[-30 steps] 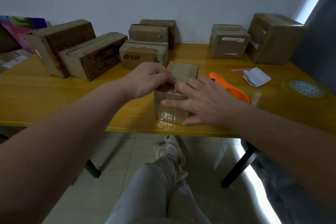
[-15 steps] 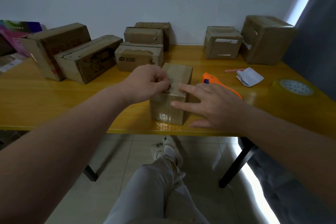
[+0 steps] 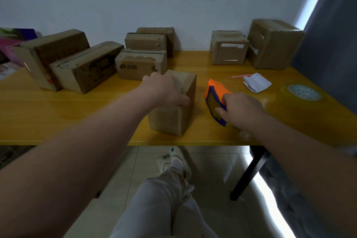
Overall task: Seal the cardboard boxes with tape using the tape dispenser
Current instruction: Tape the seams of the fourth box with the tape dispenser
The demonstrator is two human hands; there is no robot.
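The yellow tabletop (image 3: 58, 110) stretches past both hands to a pale wall. Beyond the left hand (image 3: 166, 90), two long cardboard boxes (image 3: 77, 63) lie angled side by side at the far left. Straight ahead of that hand, three more boxes (image 3: 143, 59) crowd together by the wall, the front one printed with dark marks. Beyond the right hand (image 3: 243, 110), a big box (image 3: 274, 44) and a smaller labelled box (image 3: 228, 48) stand side by side against the wall.

Under the left hand, near the front edge, sits the small cardboard box (image 3: 173, 119). The hand rests on its top with fingers curled down against the near upper edge, pressing rather than lifting. Shiny tape shows on the top beside the knuckles.

Just right of this box, apart from it, lies the orange and blue tape dispenser (image 3: 215, 98). The right hand lies on its near end with fingers bent around the body; whether the grip has fully closed cannot be told.

Well to the right of that hand stands a roll of clear tape (image 3: 303, 94). Beyond the hand lie a folded white paper (image 3: 257, 83) and a pink stick (image 3: 243, 76), touching each other.
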